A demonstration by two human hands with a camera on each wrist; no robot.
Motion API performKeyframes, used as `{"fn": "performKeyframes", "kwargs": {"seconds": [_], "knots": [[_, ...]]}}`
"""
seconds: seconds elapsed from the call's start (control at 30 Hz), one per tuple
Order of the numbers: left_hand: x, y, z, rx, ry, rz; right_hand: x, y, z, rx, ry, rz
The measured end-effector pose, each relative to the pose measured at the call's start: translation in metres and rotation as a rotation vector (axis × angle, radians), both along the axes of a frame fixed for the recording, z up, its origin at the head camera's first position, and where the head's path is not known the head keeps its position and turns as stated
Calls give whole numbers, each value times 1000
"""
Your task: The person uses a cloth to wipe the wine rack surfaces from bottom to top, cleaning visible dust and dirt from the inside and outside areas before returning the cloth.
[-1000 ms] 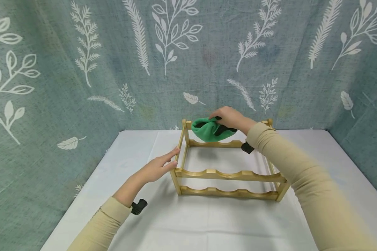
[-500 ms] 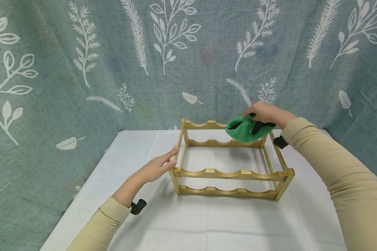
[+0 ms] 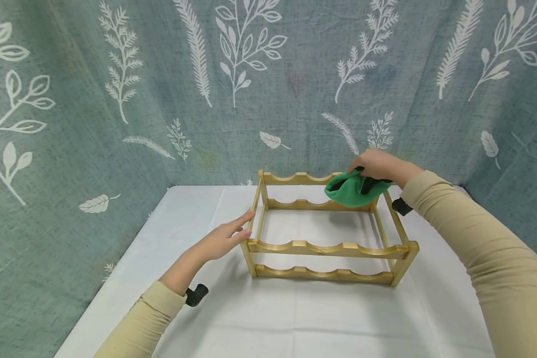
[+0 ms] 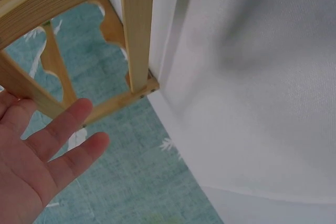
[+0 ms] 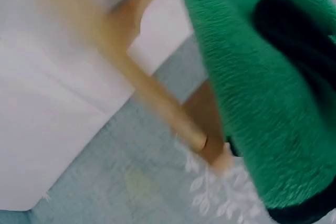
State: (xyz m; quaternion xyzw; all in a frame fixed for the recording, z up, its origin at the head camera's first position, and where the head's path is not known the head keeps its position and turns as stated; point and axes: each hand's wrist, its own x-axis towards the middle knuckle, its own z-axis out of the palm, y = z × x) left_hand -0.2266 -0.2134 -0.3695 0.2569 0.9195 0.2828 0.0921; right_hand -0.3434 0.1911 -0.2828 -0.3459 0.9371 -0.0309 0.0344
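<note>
Right hand [image 3: 378,164]: one, fingers curled and gripping the cloth; tips partly hidden.

Cloth [image 3: 351,194]: one, green with black parts, bunched below the right fingers, in front of the right end of the back rail [image 3: 301,179]. Contact with the rail cannot be told.

Left hand [image 3: 223,238]: one, fingers straight and spread apart, gripping nothing, touching the left bar [image 3: 256,198] of the rack.

Rack [image 3: 328,250]: one, wooden, scalloped rails, upright between the two hands.

Table [image 3: 340,318]: white, beneath both hands.

Change: over the last second the right hand has carried the cloth from the left half of the back rail to its right end; in the last half second, only a slight drop. Left hand and rack unmoved.

Meaning, as judged: work has passed to the rail's far end from the left fingers, which seem to steady the rack.
</note>
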Motion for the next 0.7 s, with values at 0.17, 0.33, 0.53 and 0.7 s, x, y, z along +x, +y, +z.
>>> {"fn": "performKeyframes", "kwargs": {"seconds": [0.17, 0.33, 0.53, 0.7], "knots": [[0, 0, -1, 4, 1, 8, -4, -31, -9, -53, 10, 76], [0, 0, 0, 6, -16, 17, -7, -74, -15, -109, 12, 98], [-1, 2, -1, -4, -36, 16, -7, -118, -26, -178, 37, 117], [-1, -1, -1, -12, -22, 23, -8, -130, -30, -210, 51, 114]]}}
